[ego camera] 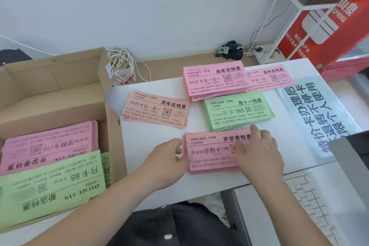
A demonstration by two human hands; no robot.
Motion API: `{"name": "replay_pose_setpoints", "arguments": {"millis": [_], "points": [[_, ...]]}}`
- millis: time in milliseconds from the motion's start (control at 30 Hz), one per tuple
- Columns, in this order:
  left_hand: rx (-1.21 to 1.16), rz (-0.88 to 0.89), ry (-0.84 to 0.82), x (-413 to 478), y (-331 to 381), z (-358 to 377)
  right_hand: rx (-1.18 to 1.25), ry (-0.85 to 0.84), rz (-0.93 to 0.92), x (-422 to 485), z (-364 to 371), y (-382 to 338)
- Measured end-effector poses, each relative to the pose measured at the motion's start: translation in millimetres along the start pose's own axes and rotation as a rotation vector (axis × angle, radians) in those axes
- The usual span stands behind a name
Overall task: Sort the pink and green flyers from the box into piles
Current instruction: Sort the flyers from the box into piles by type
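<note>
Pink paper flyers with black print lie as a stack (211, 151) near the front edge of the white counter (149, 142), between both hands. The right hand (259, 152) rests flat on the stack's right part, fingers straight. The left hand (169, 158) meets the stack's left edge with bent fingers; whether it pinches or merely pushes cannot be told.

Just behind lies a green flyer pile (237, 112). Beyond it are two overlapping pink piles (213, 80) (267, 79), and a paler salmon pile (155, 110) lies apart to the left.

The open brown cardboard box (60, 90) sits at the counter's left end, holding more pink flyers (50, 146) and green flyers (52, 183).

On the right, a pale blue printed sign (311, 118) lies flat, with a white keyboard (311, 205) nearer. Behind the box sits a tangle of white cable (119, 62). A red cabinet (329, 32) stands at far right.
</note>
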State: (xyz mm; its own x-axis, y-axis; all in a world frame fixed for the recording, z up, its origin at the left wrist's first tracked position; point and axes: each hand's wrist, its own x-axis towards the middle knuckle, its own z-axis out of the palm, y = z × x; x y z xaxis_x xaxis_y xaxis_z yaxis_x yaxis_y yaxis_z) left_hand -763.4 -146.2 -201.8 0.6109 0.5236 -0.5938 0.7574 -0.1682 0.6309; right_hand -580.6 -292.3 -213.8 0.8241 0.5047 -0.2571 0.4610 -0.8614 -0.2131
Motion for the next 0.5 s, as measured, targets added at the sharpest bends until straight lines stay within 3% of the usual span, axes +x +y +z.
{"name": "replay_pose_setpoints", "arguments": {"millis": [100, 167, 267, 367, 433, 500], "points": [[-0.219, 0.091, 0.054, -41.1, -12.6, -32.6, 0.200, 0.046, -0.398, -29.5, 0.6, -66.8], [-0.320, 0.111, 0.139, -66.6, -34.1, -61.1, 0.411, -0.072, -0.582, -48.0, 6.9, -115.6], [-0.337, 0.061, 0.365, -95.0, -88.5, -102.4, 0.624, -0.330, -0.649, -70.0, 10.3, -183.0], [-0.067, -0.088, 0.551, -117.6, -167.9, -126.5, 0.657, -0.509, -0.646, -90.4, 20.0, -232.4], [0.220, -0.154, 0.522, -126.2, -212.9, -138.1, 0.614, -0.520, -0.677, -100.7, 31.7, -257.2], [0.367, -0.150, 0.421, -127.7, -239.4, -152.4, 0.386, -0.517, -0.782, -104.1, 48.5, -278.9]]}}
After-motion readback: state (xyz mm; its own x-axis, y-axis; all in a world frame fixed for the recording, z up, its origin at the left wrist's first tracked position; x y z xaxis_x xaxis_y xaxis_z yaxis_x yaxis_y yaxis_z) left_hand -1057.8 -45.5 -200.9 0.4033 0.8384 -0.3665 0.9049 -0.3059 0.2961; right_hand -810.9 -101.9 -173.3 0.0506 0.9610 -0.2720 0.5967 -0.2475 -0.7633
